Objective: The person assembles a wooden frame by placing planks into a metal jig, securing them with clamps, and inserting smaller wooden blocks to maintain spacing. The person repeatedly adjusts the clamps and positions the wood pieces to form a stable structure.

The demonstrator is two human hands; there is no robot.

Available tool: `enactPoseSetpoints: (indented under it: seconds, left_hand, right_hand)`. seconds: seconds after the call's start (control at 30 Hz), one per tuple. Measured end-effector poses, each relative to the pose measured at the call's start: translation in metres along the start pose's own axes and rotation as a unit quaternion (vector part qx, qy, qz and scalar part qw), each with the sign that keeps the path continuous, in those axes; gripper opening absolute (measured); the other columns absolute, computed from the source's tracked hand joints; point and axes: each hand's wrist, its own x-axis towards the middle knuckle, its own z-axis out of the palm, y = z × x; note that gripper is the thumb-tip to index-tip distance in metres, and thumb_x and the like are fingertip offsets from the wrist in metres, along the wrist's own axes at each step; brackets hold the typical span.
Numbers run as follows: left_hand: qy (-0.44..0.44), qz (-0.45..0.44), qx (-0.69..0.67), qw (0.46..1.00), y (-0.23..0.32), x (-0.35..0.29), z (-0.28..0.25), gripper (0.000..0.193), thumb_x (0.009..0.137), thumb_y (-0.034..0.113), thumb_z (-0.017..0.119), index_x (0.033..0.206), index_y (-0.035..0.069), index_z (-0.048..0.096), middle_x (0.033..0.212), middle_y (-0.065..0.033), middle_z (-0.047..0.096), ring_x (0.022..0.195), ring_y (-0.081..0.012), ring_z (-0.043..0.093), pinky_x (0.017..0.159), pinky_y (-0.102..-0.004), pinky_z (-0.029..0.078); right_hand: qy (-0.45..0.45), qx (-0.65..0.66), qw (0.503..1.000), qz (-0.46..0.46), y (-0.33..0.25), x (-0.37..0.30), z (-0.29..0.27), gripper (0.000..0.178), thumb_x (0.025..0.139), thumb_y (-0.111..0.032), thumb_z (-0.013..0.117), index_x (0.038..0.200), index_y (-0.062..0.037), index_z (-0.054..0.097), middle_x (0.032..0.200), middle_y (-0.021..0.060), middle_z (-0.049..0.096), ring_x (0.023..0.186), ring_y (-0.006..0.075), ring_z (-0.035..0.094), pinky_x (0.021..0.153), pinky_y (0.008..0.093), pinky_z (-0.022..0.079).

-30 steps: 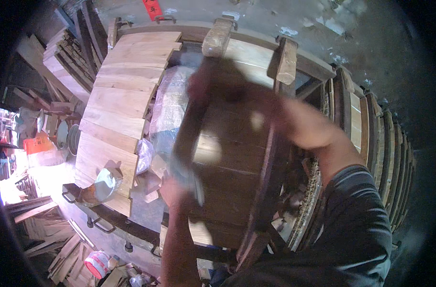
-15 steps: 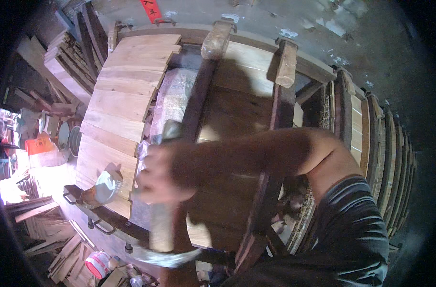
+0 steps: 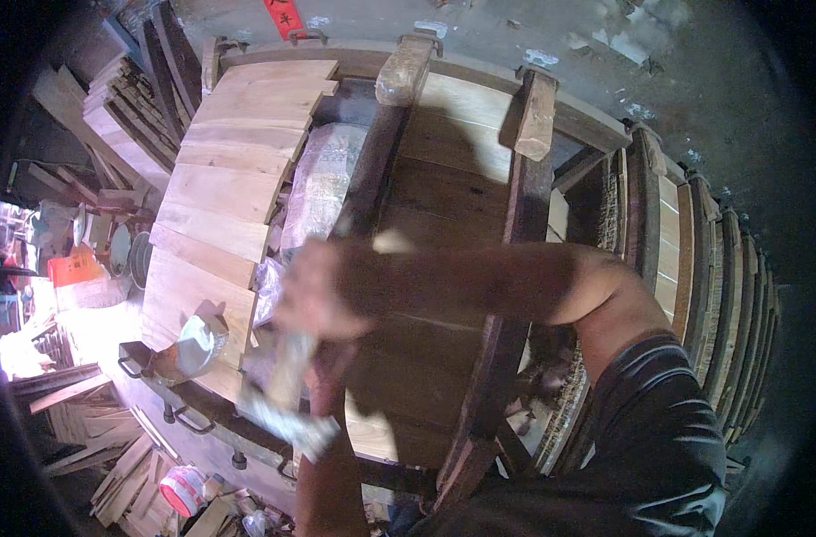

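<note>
My right hand (image 3: 323,291), smeared by motion, is closed above the first dark clamp beam. From it a tool with a pale handle and a broad whitish crosswise head (image 3: 287,419) points down; blur hides its exact kind. My left forearm (image 3: 332,474) rises from the lower edge, and my left hand (image 3: 330,365) lies just below the right one, partly behind the tool, fingers not readable. Left of the hands, pale boards (image 3: 215,201) lie edge to edge. Between boards and beam sits a bundle wrapped in clear plastic (image 3: 323,179).
A white bowl (image 3: 197,345) stands at the near corner of the boards. Clamped panels (image 3: 448,192) lie under dark beams (image 3: 524,201), with more racked clamps (image 3: 694,259) to the right. Wood scraps (image 3: 135,501) and a red-and-white bucket (image 3: 184,490) are at lower left.
My right hand has shifted slightly up and to the right. The tool's head has swung up and to the left, across the near edge of the bench.
</note>
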Motion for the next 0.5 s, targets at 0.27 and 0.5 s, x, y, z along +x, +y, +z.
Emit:
enactPoseSetpoints:
  seconds: [0.27,0.5]
  left_hand:
    - [-0.215,0.048,-0.289,0.931,-0.053,-0.008,0.001,0.081,0.075,0.054,0.078,0.135,0.006,0.049,0.118,-0.0218,0.065,0.107,-0.0437,0.065,0.088,-0.0528,0.053]
    - [-0.134,0.035,-0.336,0.932,-0.058,-0.017,0.019,0.082,0.076,0.058,0.078,0.132,0.003,0.053,0.12,-0.0244,0.065,0.104,-0.0451,0.065,0.086,-0.0513,0.054]
  right_hand:
    - [-0.263,-0.096,0.808,0.518,0.189,-0.149,-0.067,0.026,0.091,-0.026,0.06,0.103,-0.0051,0.067,0.092,0.0177,0.071,0.081,0.0341,0.071,0.076,0.0469,0.058]
    - [-0.253,-0.13,0.896,0.34,0.089,-0.144,-0.072,0.038,0.086,-0.031,0.059,0.116,-0.007,0.059,0.09,0.0115,0.066,0.084,0.0313,0.07,0.072,0.047,0.056]
